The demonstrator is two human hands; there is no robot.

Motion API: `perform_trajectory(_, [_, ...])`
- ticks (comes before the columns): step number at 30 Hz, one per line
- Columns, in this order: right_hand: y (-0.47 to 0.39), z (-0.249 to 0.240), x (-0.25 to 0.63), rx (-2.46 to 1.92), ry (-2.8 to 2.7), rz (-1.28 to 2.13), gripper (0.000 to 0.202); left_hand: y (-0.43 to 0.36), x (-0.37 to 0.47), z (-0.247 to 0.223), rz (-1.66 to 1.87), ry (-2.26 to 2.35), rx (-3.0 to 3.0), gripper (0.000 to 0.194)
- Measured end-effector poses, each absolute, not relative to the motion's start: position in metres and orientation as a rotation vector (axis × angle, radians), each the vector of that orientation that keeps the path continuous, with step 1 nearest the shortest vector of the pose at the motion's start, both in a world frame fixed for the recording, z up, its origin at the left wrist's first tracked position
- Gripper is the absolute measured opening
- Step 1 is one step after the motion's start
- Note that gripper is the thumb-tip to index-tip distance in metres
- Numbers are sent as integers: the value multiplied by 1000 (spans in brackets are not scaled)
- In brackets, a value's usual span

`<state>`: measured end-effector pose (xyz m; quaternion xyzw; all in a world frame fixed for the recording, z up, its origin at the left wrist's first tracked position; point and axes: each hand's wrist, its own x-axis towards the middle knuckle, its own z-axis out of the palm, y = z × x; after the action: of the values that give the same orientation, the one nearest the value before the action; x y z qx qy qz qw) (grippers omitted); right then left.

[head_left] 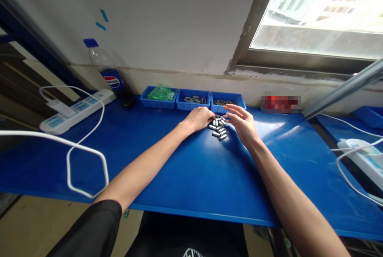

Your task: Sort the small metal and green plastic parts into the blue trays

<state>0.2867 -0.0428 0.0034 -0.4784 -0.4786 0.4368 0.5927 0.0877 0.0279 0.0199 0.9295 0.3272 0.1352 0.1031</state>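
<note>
A loose pile of small silvery metal cylinders (220, 127) lies on the blue table. At the pile's left edge is my left hand (197, 119), palm down with fingers curled and closed. Its fingertips touch down by the cylinders, and whatever they pinch is hidden. On the other side, my right hand (241, 123) is open, its fingers apart and pointing left over the pile's right edge. Just behind the hands stand three blue bins: one with green pieces (161, 92), a middle bin of metal cylinders (194, 105), and a right bin with thin brassy parts (229, 101).
A cola bottle (112, 79) and a white power strip (77, 110) stand at the back left. White cable (103, 165) loops over the table's left side. A blurred red item (281, 103) sits by the wall under the window. Another power strip (363, 161) lies at right.
</note>
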Motion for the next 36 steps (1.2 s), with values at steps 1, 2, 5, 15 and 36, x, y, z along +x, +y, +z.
perform_trajectory(1, [-43,4,287,-1117,-1114,1021,46,28,87,20,399,973,2745,27])
perform_trajectory(2, [-43,4,286,-1122,-1116,1025,45,28,87,21,398,978,2747,26])
perform_trajectory(5, [-43,4,286,-1118,-1116,1037,44,28,84,27,380,992,2729,23])
perform_trajectory(15, [-45,8,284,-1131,-1124,1065,41,34,67,43,323,989,2562,24])
perform_trajectory(36, [-46,7,280,-1160,-1200,1134,40,32,75,54,910,648,2019,18])
